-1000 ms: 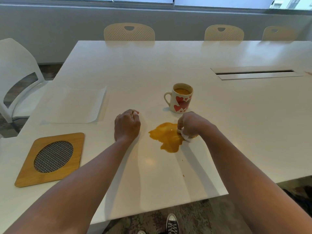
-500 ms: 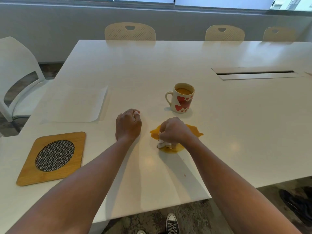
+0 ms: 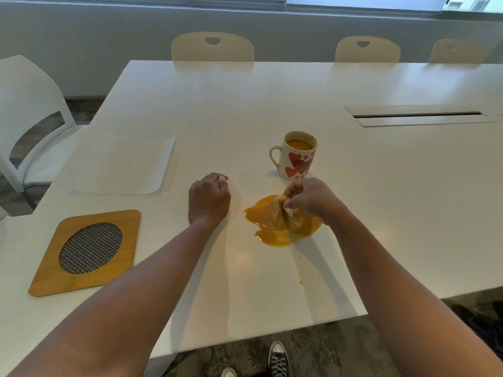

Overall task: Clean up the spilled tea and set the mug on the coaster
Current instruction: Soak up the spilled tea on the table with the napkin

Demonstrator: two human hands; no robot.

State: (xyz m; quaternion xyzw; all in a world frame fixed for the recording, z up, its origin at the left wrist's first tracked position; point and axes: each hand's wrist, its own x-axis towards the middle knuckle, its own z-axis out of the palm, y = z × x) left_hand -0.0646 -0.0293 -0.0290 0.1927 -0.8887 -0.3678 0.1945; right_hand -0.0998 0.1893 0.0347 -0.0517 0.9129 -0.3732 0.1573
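Head view: on the broad white table (image 3: 381, 200), the square wooden coaster with a woven mesh centre (image 3: 87, 251) lies bare, well left of the orange tea puddle (image 3: 275, 229), mostly unwiped. The white heart-printed mug (image 3: 298, 155), part full, stands just behind it. The right hand (image 3: 310, 200) pinches a soaked, crumpled tissue (image 3: 280, 214); the left hand (image 3: 209, 198) rests fisted, empty as far as shows.

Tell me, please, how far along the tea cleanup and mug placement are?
Nothing looks finished. The right hand pinches a soaked tissue in the tea puddle, most of which remains. The left hand rests fisted. The mug must yet go onto the coaster.
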